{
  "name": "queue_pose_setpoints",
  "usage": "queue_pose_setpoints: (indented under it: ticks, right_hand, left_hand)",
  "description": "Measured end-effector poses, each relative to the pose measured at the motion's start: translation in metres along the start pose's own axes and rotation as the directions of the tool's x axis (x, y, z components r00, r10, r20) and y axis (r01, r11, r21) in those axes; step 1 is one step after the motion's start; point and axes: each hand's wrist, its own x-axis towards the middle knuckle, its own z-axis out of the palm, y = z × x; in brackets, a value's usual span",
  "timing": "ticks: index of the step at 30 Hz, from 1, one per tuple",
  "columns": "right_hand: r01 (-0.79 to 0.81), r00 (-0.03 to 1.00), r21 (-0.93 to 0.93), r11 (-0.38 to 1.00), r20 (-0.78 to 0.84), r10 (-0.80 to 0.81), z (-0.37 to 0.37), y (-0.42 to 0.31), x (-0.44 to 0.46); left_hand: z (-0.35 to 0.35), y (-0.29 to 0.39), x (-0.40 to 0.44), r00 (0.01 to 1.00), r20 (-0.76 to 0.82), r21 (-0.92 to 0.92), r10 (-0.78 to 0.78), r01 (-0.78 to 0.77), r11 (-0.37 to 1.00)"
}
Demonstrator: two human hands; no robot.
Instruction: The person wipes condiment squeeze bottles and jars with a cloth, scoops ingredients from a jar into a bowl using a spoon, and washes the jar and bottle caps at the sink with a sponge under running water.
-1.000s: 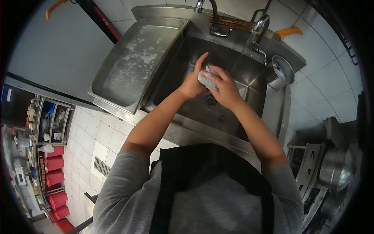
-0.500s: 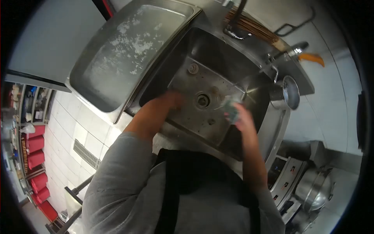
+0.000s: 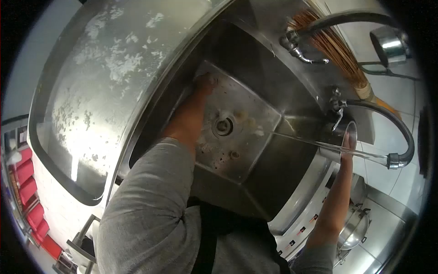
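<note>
My left hand [image 3: 206,83] reaches down to the far left corner of the steel sink [image 3: 255,201]. Its fingers are closed at a small round piece on the sink floor, too hidden to name. On the right, my right hand [image 3: 349,140] grips the rim of a metal pot [image 3: 336,129] on the sink's right ledge, fingers at its mouth. Water from the curved faucet [image 3: 399,160] streams across my right hand's side into the sink. The drain [image 3: 223,126] lies in the middle of the sink floor, with dark bits of debris around it.
A large steel basin [image 3: 50,150] with white residue stands left of the sink. Behind the sink are a second faucet [image 3: 296,45], a bundled stick brush [image 3: 337,55] and a hanging metal cup [image 3: 390,45]. A lidded steel pot [image 3: 356,226] stands at lower right.
My left hand has moved farther into the sink, toward its far left corner. My right hand has left the sink's middle for the metal pot; the green pad it held no longer shows.
</note>
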Motion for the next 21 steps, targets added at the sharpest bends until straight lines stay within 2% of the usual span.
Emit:
queue_pose_setpoints:
  ticks: [1,4,5,6,7,8,9,10,13,14,16,19,20,21]
  right_hand:
    - [0.005,1.0,-0.017,1.0,0.005,-0.005,0.0,0.018,0.007]
    - [-0.049,0.998,-0.292,0.955,0.027,0.059,0.002,0.06,0.018]
    - [-0.05,0.998,-0.254,0.966,0.012,0.055,0.005,0.069,0.024]
    - [-0.047,0.999,-0.217,0.975,-0.006,0.047,0.003,0.074,0.03]
    - [-0.043,0.999,-0.18,0.983,-0.024,0.04,0.001,0.077,0.035]
    - [-0.051,0.999,-0.209,0.977,-0.019,0.048,0.003,0.069,0.038]
    - [-0.049,0.998,-0.263,0.963,0.018,0.056,0.007,0.052,0.035]
    - [-0.037,0.994,-0.339,0.94,0.082,0.069,0.012,0.03,0.031]
    - [0.066,0.945,-0.46,0.885,0.313,0.092,0.015,-0.051,0.011]
    - [0.101,0.929,-0.455,0.885,0.362,0.08,0.014,-0.072,0.007]
    - [0.125,0.939,-0.396,0.91,0.345,0.021,0.011,-0.091,0.001]
    - [0.213,0.975,-0.37,0.905,0.136,-0.174,0.018,-0.088,-0.012]
    - [0.29,0.957,-0.506,0.812,0.169,-0.237,0.026,-0.087,-0.017]
    - [0.167,0.978,-0.477,0.863,0.193,-0.083,0.029,-0.093,-0.021]
  left_hand:
    - [0.009,-0.002,0.002,0.999,0.04,0.109,0.004,-0.009,0.994]
    - [0.004,0.035,-0.022,0.935,0.242,0.113,0.258,-0.291,0.95]
    - [-0.003,0.055,-0.035,0.893,0.299,0.102,0.337,-0.381,0.919]
    - [-0.008,0.078,-0.053,0.885,0.326,-0.005,0.333,-0.351,0.937]
    - [-0.012,0.101,-0.071,0.876,0.353,-0.11,0.329,-0.31,0.944]
    - [-0.013,0.124,-0.097,0.895,0.375,-0.294,0.241,-0.132,0.947]
    - [0.017,0.139,-0.109,0.875,0.468,-0.621,0.124,0.227,0.75]
    - [0.047,0.148,-0.122,0.801,0.595,-0.765,0.066,0.539,0.353]
    - [-0.015,0.164,-0.187,0.641,0.688,-0.709,0.34,0.693,0.128]
    - [-0.027,0.161,-0.196,0.628,0.678,-0.707,0.383,0.7,0.103]
    - [-0.045,0.152,-0.21,0.601,0.657,-0.697,0.456,0.714,0.064]
    - [-0.052,0.149,-0.202,0.67,0.564,-0.679,0.483,0.709,-0.19]
    - [-0.05,0.155,-0.199,0.759,0.55,-0.704,0.348,0.646,-0.296]
    - [-0.054,0.163,-0.204,0.747,0.551,-0.698,0.371,0.657,-0.286]
